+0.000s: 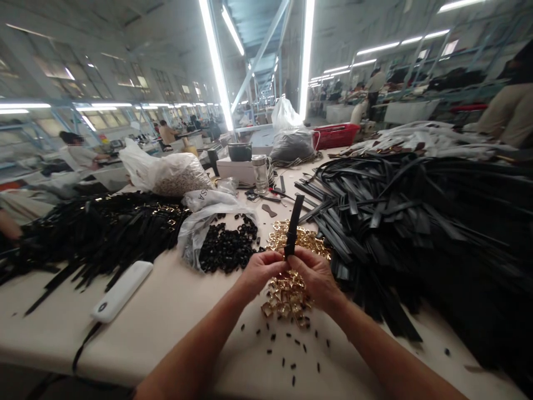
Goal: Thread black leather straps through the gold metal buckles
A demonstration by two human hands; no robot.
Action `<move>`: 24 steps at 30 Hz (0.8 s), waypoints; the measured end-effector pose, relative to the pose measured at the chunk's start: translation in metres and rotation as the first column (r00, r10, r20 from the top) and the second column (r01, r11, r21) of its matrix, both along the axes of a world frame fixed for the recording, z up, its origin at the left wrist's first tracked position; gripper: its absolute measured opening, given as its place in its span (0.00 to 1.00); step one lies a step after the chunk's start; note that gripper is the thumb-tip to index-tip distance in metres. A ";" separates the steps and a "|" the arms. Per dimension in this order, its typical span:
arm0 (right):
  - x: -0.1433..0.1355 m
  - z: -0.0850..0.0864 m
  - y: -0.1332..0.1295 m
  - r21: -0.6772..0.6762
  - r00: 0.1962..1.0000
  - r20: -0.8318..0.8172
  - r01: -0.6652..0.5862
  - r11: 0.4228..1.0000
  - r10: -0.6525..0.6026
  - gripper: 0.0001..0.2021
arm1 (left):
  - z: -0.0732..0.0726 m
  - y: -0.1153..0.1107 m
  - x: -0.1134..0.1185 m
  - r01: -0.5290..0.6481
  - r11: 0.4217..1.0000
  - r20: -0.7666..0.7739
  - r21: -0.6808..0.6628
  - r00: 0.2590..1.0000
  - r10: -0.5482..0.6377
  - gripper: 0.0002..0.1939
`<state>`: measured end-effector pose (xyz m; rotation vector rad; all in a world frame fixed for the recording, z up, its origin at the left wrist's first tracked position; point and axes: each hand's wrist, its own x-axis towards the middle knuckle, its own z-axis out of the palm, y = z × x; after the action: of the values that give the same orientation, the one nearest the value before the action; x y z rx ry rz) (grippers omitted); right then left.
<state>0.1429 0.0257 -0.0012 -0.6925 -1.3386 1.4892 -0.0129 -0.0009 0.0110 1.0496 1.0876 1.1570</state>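
A black strap (295, 222) stands upright between my two hands, its lower end pinched in the fingers. My left hand (263, 271) closes on it from the left, fingertips at the strap's base. From the right, my right hand (311, 272) grips the same strap with thumb and fingers together. Whether a buckle sits between the fingertips is hidden. Beneath and behind the hands lie gold-coloured buckles (287, 297) in a loose pile. Several small black pieces (293, 366) are scattered on the table in front of them.
A clear plastic bag (189, 239) spills black loops (227, 244) at left. Heaps of black straps (370, 205) lie right, and straps with buckles (112, 228) left. A white power bank (121, 291) with a cable, a glass jar (260, 175) and a red basket (336, 135) are also there.
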 end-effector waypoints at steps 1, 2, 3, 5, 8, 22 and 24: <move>0.002 0.001 0.002 0.019 0.999 0.006 0.035 0.999 -0.035 0.12 | 0.003 0.002 -0.007 -0.016 1.000 -0.029 0.018 0.999 0.016 0.15; 0.003 0.002 0.004 0.033 0.997 0.008 0.072 0.997 -0.073 0.12 | 0.005 0.005 -0.015 -0.053 0.998 -0.055 0.041 0.997 0.055 0.15; 0.005 0.003 0.007 0.036 0.994 0.010 0.104 0.994 -0.104 0.13 | 0.008 0.008 -0.025 -0.105 0.992 -0.074 0.063 0.991 0.110 0.15; 0.008 0.005 0.011 0.007 0.992 0.022 0.125 0.992 -0.125 0.15 | 0.013 0.013 -0.045 -0.210 0.973 -0.114 0.095 0.969 0.220 0.15; 0.010 0.005 0.013 -0.054 0.995 0.063 0.074 0.996 -0.071 0.18 | 0.022 0.015 -0.073 -0.259 0.953 -0.271 0.160 0.916 0.295 0.15; 0.006 -0.005 0.015 -0.025 0.981 0.195 0.010 1.000 -0.005 0.18 | 0.002 0.000 -0.083 0.139 0.977 -0.982 0.159 0.122 0.143 0.03; 0.007 -0.006 0.016 -0.016 0.982 0.186 0.006 1.000 -0.003 0.17 | 0.000 0.001 -0.085 0.120 0.981 -0.986 0.154 0.076 0.146 0.03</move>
<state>0.1496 0.0419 -0.0075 -0.8627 -1.4653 1.4612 -0.0976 0.0000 0.0108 2.1700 2.0865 0.3193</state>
